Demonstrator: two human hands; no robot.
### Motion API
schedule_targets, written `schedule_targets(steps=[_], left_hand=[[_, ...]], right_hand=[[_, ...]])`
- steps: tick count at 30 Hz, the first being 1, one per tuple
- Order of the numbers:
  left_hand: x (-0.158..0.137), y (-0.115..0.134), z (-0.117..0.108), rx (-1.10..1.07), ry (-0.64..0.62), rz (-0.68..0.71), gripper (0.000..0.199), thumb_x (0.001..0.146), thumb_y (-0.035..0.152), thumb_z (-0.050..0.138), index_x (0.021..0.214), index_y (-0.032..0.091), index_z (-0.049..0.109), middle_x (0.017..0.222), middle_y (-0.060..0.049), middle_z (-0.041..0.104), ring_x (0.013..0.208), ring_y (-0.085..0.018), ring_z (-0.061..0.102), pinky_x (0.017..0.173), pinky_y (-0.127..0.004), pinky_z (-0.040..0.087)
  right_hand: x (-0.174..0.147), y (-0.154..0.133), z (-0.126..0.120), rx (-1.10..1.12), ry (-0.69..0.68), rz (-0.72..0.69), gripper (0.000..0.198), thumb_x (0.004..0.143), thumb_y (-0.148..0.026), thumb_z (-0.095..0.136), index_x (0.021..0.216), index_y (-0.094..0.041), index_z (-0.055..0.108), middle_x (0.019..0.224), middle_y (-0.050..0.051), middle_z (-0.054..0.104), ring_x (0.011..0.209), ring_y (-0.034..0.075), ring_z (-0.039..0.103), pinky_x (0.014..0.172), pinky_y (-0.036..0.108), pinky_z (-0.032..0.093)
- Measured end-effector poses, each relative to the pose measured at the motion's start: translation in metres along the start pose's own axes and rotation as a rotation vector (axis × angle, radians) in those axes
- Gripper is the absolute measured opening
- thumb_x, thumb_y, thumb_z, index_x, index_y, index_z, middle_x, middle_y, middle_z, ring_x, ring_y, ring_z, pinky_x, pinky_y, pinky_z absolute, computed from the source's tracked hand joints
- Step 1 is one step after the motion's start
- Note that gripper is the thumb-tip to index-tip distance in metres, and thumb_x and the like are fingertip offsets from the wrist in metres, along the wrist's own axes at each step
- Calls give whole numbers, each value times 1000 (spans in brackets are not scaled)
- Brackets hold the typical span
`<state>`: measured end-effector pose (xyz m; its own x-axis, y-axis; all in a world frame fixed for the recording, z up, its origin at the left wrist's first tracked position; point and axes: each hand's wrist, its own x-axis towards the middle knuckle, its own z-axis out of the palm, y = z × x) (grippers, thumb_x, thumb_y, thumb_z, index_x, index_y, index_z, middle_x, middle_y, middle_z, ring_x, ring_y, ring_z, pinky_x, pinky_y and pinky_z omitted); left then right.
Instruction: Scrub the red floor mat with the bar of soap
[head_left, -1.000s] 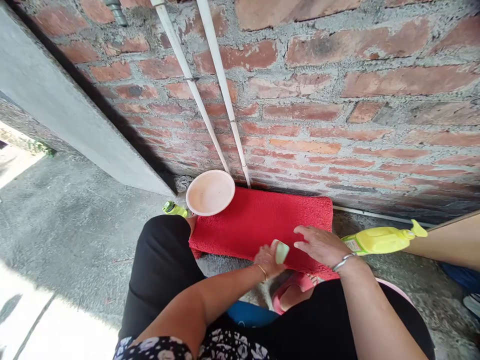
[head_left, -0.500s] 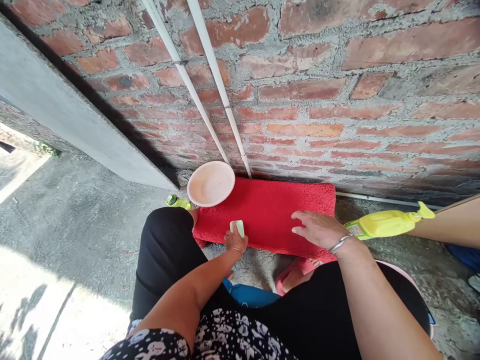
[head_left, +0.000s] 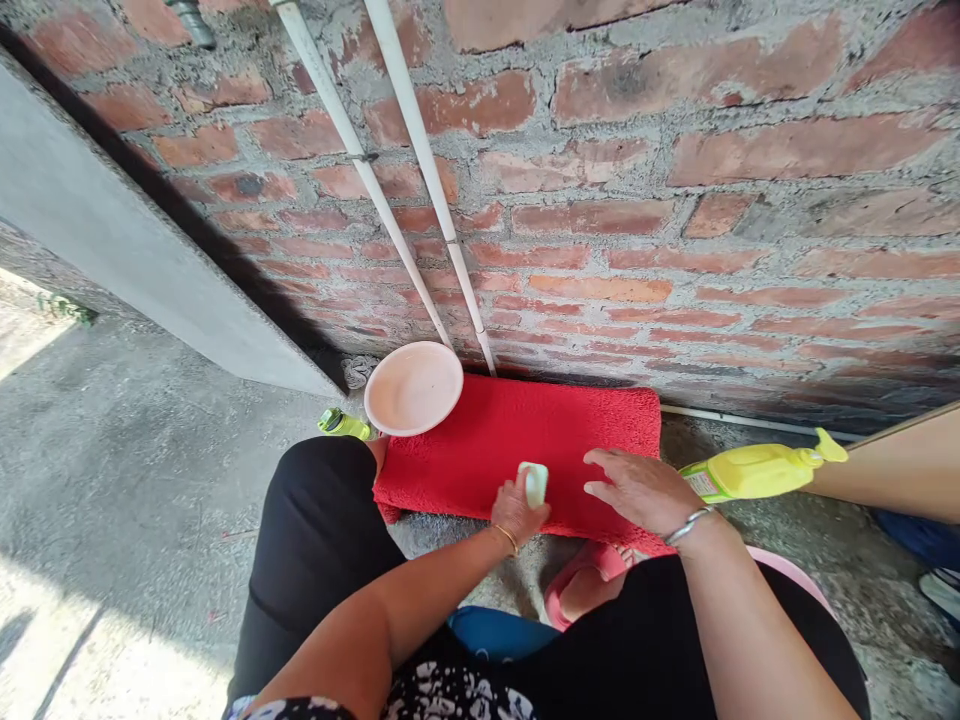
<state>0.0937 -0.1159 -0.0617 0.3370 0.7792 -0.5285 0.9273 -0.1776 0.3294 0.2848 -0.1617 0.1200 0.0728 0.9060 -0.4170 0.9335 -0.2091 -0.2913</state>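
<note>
Brick wall (head_left: 592, 215) across 12 o'clock, concrete floor (head_left: 187, 430) below. Clock positions taken from the red cloth's centre, listed left to right.

Item: small green bottle (head_left: 345, 423), 9 o'clock, beyond the edge.
Item: pale pink basin (head_left: 414, 388), 10 o'clock, over the corner.
Item: red cloth (head_left: 480, 430), spread lengthwise.
Item: left hand (head_left: 519, 510), 6 o'clock, fingers clamped round a pale green block (head_left: 536, 484), which is at the cloth's near side.
Item: right hand (head_left: 637, 490), 4 o'clock, fingers apart, holding nothing; contact pressure cannot be told.
Item: yellow bottle (head_left: 761, 472), 3 o'clock.

Handling note, judged: keep the block flat, stroke evenly towards 9 o'clock, brace the cloth at 4 o'clock against bunching, spare the basin.
</note>
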Motion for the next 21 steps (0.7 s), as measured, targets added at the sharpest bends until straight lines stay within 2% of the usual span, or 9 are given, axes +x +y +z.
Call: schedule_targets(steps=[5,7,9,13,17,19,21], left_hand=[[60,-50,-66,-20,277,-407,76,82,56,53,146,23,28,117,-16,59,109,-31,59,85,-39,47],[73,-57,-77,-37,311,-514,77,82,56,54,147,24,26,121,-18,58,111,-33,58,82,-40,48],[80,-49,-73,-51,295,-539,76,81,54,55,146,24,27,122,-18,57,112,-33,57,82,-40,48],[77,5,-36,-27,234,-365,76,81,49,56,147,24,28,120,-17,57,110,-31,57,86,-40,47],[51,66,15,44,152,-129,78,79,45,57,149,27,27,123,-15,53,114,-31,53,89,-40,47],[29,87,37,81,48,30,81,77,43,58,150,30,25,127,-13,51,117,-31,50,92,-41,46],[8,101,55,100,-117,186,86,73,47,62,149,32,26,130,-13,50,118,-33,49,95,-44,45]], right_hand=[[-14,19,-9,29,84,87,35,92,-39,46,123,-26,59,120,7,67,104,23,65,86,34,46],[-17,25,-11,57,135,126,35,93,-41,44,122,-27,58,118,6,68,99,22,66,82,33,47],[-19,29,-13,78,167,161,34,93,-42,44,120,-28,59,114,4,70,92,20,67,77,31,47],[-20,32,-13,89,150,199,32,93,-42,45,118,-28,59,110,3,71,90,19,67,75,29,45],[-17,35,-14,99,107,202,32,93,-41,46,118,-28,59,112,4,70,95,21,67,74,30,45],[-15,36,-14,101,98,196,32,93,-40,45,119,-27,59,115,4,69,98,21,66,76,30,45],[-12,35,-15,99,90,185,32,94,-39,45,120,-27,58,119,5,67,103,22,65,80,31,45]])
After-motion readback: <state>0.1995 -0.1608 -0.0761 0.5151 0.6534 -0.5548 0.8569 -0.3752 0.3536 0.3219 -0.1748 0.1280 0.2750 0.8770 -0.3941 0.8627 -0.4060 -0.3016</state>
